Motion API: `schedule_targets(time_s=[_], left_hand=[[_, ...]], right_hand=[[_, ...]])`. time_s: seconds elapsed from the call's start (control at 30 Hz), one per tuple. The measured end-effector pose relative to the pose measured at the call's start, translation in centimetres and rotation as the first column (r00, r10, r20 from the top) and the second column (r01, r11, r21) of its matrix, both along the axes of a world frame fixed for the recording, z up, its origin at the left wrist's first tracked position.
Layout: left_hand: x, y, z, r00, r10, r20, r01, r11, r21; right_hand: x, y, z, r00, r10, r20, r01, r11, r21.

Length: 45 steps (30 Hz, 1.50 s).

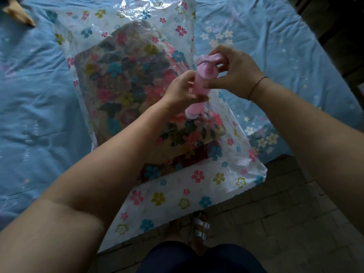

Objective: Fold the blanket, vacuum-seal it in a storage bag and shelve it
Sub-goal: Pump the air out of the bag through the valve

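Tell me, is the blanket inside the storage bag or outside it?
Inside. The folded blanket shows through the clear flowered storage bag, whose plastic extends past its edges.

Before you lies a bed [295,56] — its rumpled pale-blue sheet [35,99] is printed with small white flowers on the right. Under you, a floor [285,223] of grey brick-shaped tiles. The light is dim.

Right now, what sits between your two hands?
In the head view, a pink hand pump stands there: the left hand grips its barrel, the right hand holds its handle, over the storage bag.
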<state>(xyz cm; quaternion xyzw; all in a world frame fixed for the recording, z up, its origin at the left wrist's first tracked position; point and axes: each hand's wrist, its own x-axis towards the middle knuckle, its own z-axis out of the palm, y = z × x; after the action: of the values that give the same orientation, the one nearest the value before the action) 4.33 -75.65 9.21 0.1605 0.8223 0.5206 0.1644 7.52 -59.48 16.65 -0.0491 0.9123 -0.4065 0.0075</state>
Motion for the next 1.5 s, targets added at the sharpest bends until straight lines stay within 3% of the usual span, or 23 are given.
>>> schedule_targets(time_s=[0.2, 0.4, 0.5, 0.6, 0.77, 0.97, 1.07, 1.17, 1.27, 1.33, 1.43, 1.5], left_hand=[[0.7, -0.5, -0.4, 1.000, 0.006, -0.020, -0.006, 1.000, -0.007], [1.1, 0.5, -0.5, 0.996, 0.049, -0.074, -0.046, 0.998, 0.040], [0.5, 0.3, -0.4, 0.998, 0.001, -0.067, -0.002, 1.000, -0.008], [-0.1, -0.1, -0.1, 0.992, -0.089, -0.089, 0.084, 0.995, -0.058], [-0.5, -0.1, 0.6, 0.989, -0.070, -0.131, 0.063, 0.997, -0.055], [0.1, -0.4, -0.9, 0.999, -0.031, 0.021, 0.032, 0.998, -0.049], [0.5, -1.3, -2.6, 0.974, 0.185, 0.134, -0.180, 0.982, -0.051], [1.6, -1.0, -4.2, 0.823, 0.396, 0.407, -0.426, 0.905, -0.020], [2.8, -0.3, -4.6, 0.640, 0.382, 0.666, -0.544, 0.838, 0.042], [2.9, -0.3, -4.7, 0.712, 0.373, 0.594, -0.504, 0.862, 0.062], [2.9, -0.2, -3.2, 0.923, 0.294, 0.248, -0.320, 0.945, 0.073], [2.8, 0.3, -1.7, 0.978, 0.195, 0.072, -0.203, 0.972, 0.117]], right_hand=[[0.3, 0.6, -0.4, 0.997, 0.027, 0.075, -0.029, 0.999, 0.024], [0.5, -2.0, -0.3, 0.991, -0.127, -0.052, 0.137, 0.923, 0.361], [0.7, -2.0, 0.1, 1.000, -0.001, -0.002, 0.001, 0.955, 0.296], [0.7, -1.4, 1.7, 0.987, 0.148, 0.053, -0.157, 0.912, 0.378], [0.6, -0.7, 2.6, 0.996, 0.088, -0.005, -0.080, 0.924, 0.375], [0.9, 0.7, 1.5, 0.999, -0.031, -0.027, 0.038, 0.947, 0.319], [1.5, 1.9, 0.5, 0.990, -0.130, -0.047, 0.138, 0.931, 0.337], [1.9, 2.2, 0.0, 0.981, -0.185, -0.050, 0.191, 0.917, 0.351], [2.0, 0.6, 0.1, 0.981, -0.185, -0.058, 0.193, 0.894, 0.404], [2.0, -1.1, 0.0, 0.980, -0.183, -0.080, 0.199, 0.866, 0.458], [2.1, -3.5, -0.3, 0.977, -0.187, -0.105, 0.214, 0.800, 0.561], [2.1, -4.5, -0.4, 0.976, -0.193, -0.104, 0.215, 0.755, 0.620]])
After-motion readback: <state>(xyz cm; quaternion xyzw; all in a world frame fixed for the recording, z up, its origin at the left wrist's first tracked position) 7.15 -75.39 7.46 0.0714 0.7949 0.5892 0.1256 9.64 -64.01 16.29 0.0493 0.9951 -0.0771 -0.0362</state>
